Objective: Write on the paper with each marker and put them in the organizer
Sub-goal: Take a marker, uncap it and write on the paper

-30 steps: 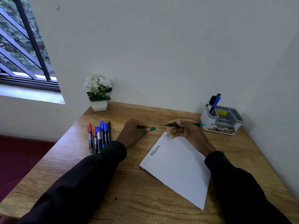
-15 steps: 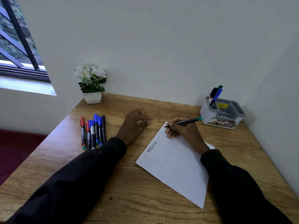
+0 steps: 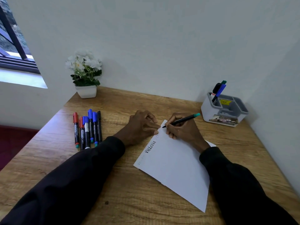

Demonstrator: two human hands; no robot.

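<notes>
The right hand [image 3: 181,131] pinches one slim black marker [image 3: 182,120], teal-ended, tip on the white paper [image 3: 175,164] at its 12 o'clock corner. The left hand [image 3: 139,127] lies flat, fingers relaxed, touching the sheet's edge. Six markers [image 3: 87,129] lie at 9 o'clock; the grey organizer [image 3: 209,111] at 2 o'clock holds three, bottoms hidden.

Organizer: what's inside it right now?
In the organizer, three markers stand in the far-left compartment: a black marker, a blue marker and a green-capped marker behind them. A yellow sticker shows in the next compartment. The walls hide the markers' lower ends and the compartment floors.
</notes>
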